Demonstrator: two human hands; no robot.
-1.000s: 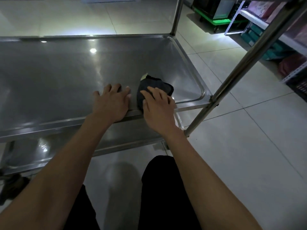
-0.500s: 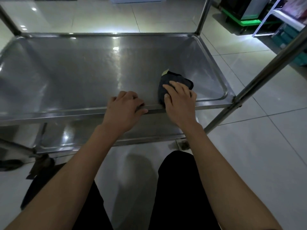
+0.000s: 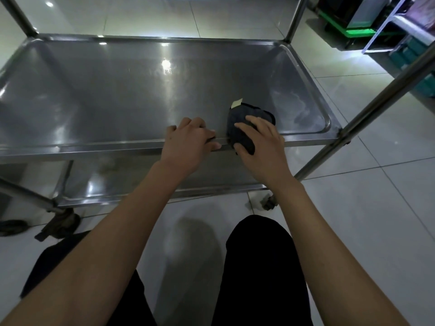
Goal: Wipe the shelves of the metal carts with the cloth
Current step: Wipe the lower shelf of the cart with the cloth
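A stainless steel cart shelf (image 3: 117,95) fills the upper half of the view, with a raised rim all round. A dark cloth (image 3: 242,123) with a pale tag lies bunched at the shelf's near right, draped over the front rim. My right hand (image 3: 261,144) presses flat on the cloth, thumb under its near edge. My left hand (image 3: 188,142) curls over the front rim just left of the cloth. A lower shelf (image 3: 131,182) shows beneath the front rim.
Four metal uprights stand at the cart's corners; the near right post (image 3: 376,100) slants across the right side. Castor wheels (image 3: 268,203) rest on the pale tiled floor. White shelving with boxes (image 3: 409,34) and a green trolley stand at the far right. My dark-trousered legs are below.
My left hand went from lying flat on the shelf to gripping the front rim. The right hand has pulled the cloth back over the rim. The view has shifted left, showing more of the shelf.
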